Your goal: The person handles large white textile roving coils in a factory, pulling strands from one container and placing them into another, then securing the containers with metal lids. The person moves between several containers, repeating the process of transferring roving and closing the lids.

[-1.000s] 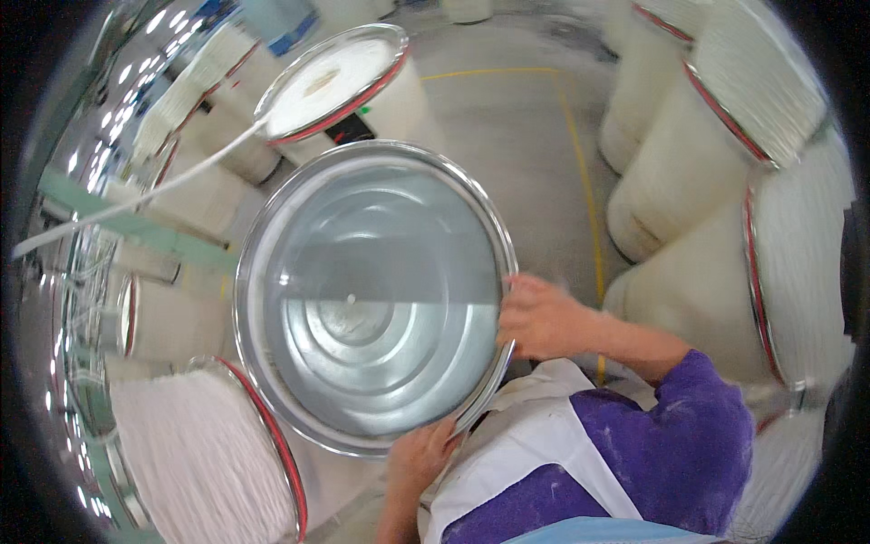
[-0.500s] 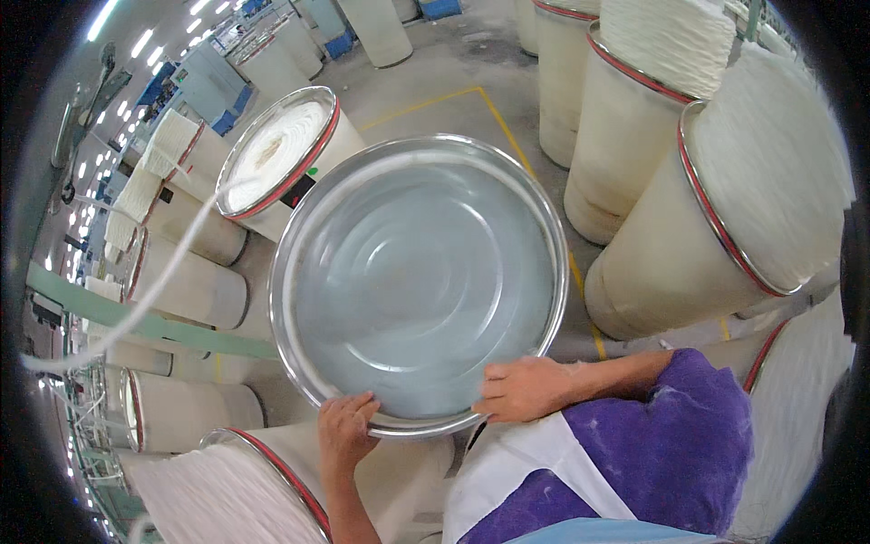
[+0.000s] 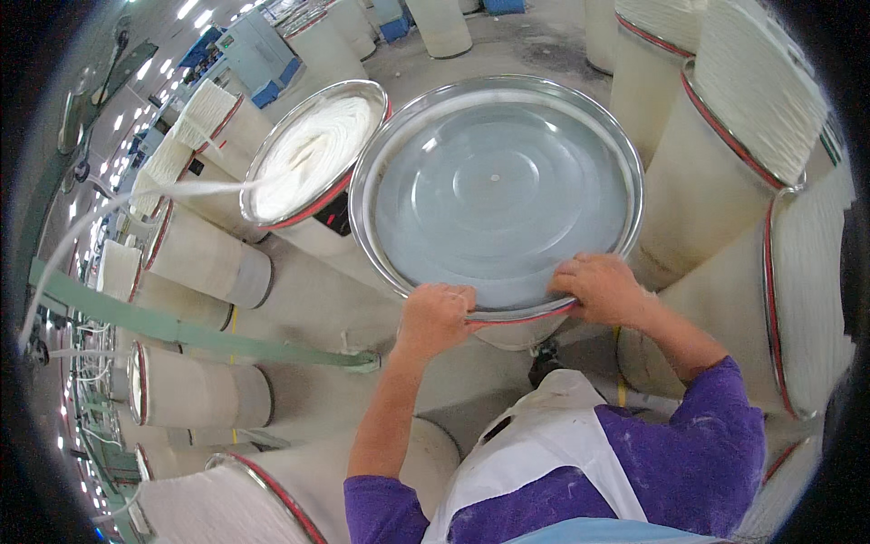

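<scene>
By curled fingers (image 3: 460,296) of left hand (image 3: 431,319) and right hand (image 3: 602,286), equally near, the wide can (image 3: 517,317) is being gripped at its rim; its mouth is extending forward, right of the filled can (image 3: 313,241).

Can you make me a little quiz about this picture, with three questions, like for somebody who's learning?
1. True or false: the left hand and the right hand both touch the rim of the big can.
2. Pick one. The sleeves are: (a) green (b) purple (c) yellow.
3. Fill the gap: in the picture, the can with white coils and a black patch stands to the ____ of the big can.

Key: 1 true; 2 b; 3 left.
</scene>
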A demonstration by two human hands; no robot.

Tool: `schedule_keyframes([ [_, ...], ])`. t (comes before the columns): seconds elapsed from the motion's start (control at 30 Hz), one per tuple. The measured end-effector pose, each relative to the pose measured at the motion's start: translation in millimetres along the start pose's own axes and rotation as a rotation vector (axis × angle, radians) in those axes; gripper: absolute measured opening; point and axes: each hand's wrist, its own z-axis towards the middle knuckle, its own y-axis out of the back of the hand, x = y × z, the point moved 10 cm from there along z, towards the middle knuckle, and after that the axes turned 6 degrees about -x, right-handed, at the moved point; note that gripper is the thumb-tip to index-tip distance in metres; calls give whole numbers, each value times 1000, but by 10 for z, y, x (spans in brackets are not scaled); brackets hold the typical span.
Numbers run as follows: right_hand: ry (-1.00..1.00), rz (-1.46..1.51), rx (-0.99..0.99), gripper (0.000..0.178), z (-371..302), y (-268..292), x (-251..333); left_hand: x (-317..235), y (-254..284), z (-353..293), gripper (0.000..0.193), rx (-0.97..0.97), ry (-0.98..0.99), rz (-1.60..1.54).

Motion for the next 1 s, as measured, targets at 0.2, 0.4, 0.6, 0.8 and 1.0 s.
schedule_keyframes([
  [0.2, 63, 51, 31, 25, 599, -79, -1102, 301, -312, 1090, 41, -170, -51, 7],
  [0.4, -33, -92, 33, 25, 1535, -109, -2484, 1151, -950, 2311, 49, -75, 9, 81],
  [0.6, -193, -127, -53, 35, 2537, -205, -3932, 2162, -1492, 3704, 49, -216, -85, 65],
  [0.8, -369, -345, -444, 53, 3456, -114, -5002, 3606, -2342, 5707, 55, -25, 41, 68],
  [1.0, -799, -164, 67, 59, 2989, -247, -6240, 4404, -3009, 7004, 72, -430, 64, 338],
])
